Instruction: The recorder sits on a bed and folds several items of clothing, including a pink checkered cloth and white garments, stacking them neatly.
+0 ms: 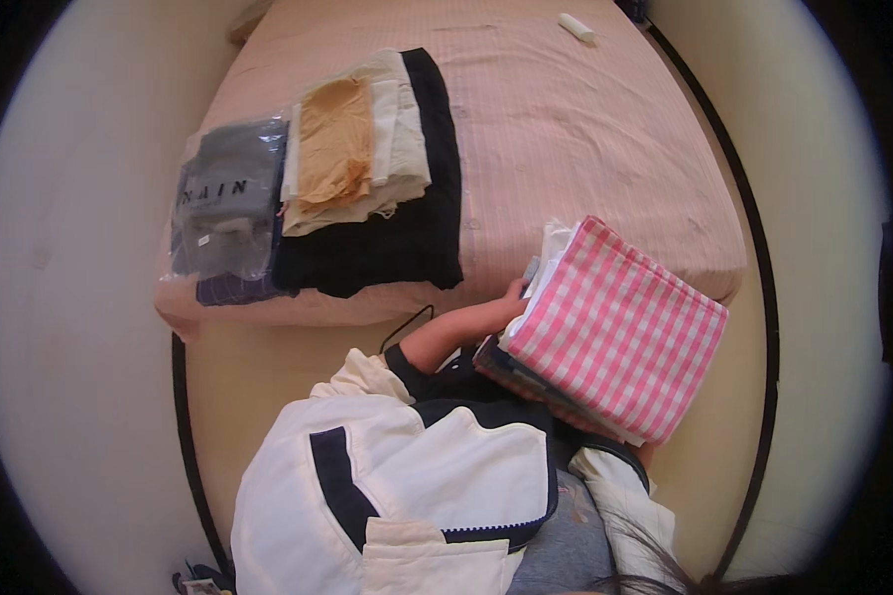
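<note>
A stack of folded cloths, with a pink-and-white checked cloth on top, is held in front of my body over the near right corner of the bed. My left hand grips the stack's left side, its fingers partly hidden by white cloth. Only a small part of my right hand shows under the stack's lower right corner; its fingers are hidden. On the bed's left side lie a black folded cloth, cream cloths with an orange-tan cloth on top, and a grey garment in a clear plastic bag.
The bed with its pink striped sheet stands before me, between pale walls on both sides. A white cylindrical object lies near its far right part. A purple checked cloth sticks out under the bag at the near edge.
</note>
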Action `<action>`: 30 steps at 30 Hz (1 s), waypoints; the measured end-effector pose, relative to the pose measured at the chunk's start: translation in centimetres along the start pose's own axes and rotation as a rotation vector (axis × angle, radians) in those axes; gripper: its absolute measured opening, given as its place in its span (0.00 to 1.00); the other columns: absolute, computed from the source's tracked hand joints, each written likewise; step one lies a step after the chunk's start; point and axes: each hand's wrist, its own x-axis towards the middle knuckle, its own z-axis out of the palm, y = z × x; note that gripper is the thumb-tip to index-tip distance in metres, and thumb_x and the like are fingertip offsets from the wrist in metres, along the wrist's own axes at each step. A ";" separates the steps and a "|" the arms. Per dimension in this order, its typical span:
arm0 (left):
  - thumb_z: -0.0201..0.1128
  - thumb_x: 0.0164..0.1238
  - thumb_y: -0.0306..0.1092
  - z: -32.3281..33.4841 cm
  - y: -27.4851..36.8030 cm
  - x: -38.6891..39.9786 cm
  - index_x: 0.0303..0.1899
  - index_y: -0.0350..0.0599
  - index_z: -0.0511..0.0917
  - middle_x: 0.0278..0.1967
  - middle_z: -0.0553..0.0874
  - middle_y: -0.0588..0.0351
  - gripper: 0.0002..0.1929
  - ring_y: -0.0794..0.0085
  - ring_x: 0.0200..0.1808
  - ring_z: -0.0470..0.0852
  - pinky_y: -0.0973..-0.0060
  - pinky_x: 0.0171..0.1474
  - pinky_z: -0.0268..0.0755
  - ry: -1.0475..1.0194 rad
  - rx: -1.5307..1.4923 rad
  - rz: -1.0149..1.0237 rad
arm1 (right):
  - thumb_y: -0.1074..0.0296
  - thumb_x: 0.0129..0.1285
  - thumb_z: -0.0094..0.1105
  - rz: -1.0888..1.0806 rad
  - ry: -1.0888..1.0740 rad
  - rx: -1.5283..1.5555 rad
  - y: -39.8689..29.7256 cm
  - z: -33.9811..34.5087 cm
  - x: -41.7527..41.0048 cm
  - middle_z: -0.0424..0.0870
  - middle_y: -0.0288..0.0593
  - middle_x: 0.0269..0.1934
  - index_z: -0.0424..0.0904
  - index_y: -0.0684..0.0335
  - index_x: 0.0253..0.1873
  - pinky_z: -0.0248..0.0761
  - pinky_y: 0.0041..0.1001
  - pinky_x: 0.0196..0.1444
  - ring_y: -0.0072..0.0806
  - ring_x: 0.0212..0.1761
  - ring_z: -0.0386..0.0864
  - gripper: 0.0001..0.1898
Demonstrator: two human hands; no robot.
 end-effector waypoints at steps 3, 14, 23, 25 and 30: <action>0.50 0.52 0.59 -0.5 -0.1 0.9 0.60 0.36 0.36 0.58 0.56 0.39 0.46 0.60 0.60 0.56 0.72 0.59 0.47 -0.031 0.052 -0.013 | 0.57 0.59 0.42 0.035 0.007 -0.026 0.4 0.0 -0.1 0.72 0.43 0.42 0.67 0.65 0.46 0.64 0.28 0.44 0.27 0.43 0.69 0.18; 0.54 0.55 0.46 -2.7 -2.7 4.2 0.59 0.38 0.43 0.56 0.57 0.41 0.37 0.62 0.60 0.55 0.71 0.59 0.48 0.027 0.388 0.189 | 0.57 0.59 0.42 0.065 0.050 -0.084 -2.9 0.7 0.4 0.72 0.42 0.41 0.68 0.65 0.45 0.64 0.28 0.43 0.27 0.43 0.70 0.17; 0.48 0.57 0.50 -3.7 -1.5 3.9 0.58 0.40 0.51 0.58 0.59 0.58 0.32 0.65 0.58 0.58 0.70 0.58 0.51 0.106 -0.163 -0.128 | 0.57 0.59 0.43 -0.136 0.067 -0.084 -7.8 1.0 5.1 0.73 0.42 0.40 0.68 0.64 0.45 0.64 0.28 0.42 0.26 0.42 0.70 0.17; 0.48 0.59 0.48 -5.7 -6.5 6.4 0.55 0.41 0.61 0.54 0.67 0.55 0.26 0.70 0.55 0.65 0.73 0.57 0.54 -0.472 -0.453 -0.128 | 0.57 0.59 0.43 -0.158 0.035 -0.085 -8.9 2.5 6.2 0.73 0.42 0.40 0.69 0.64 0.45 0.64 0.28 0.42 0.26 0.42 0.70 0.17; 0.52 0.58 0.46 -4.3 -6.0 6.1 0.50 0.39 0.67 0.48 0.74 0.55 0.24 0.71 0.48 0.72 0.73 0.55 0.58 -0.466 -0.642 -0.103 | 0.57 0.59 0.43 -0.195 0.010 -0.124 -11.4 3.8 8.4 0.73 0.42 0.39 0.69 0.64 0.44 0.65 0.28 0.41 0.26 0.41 0.70 0.17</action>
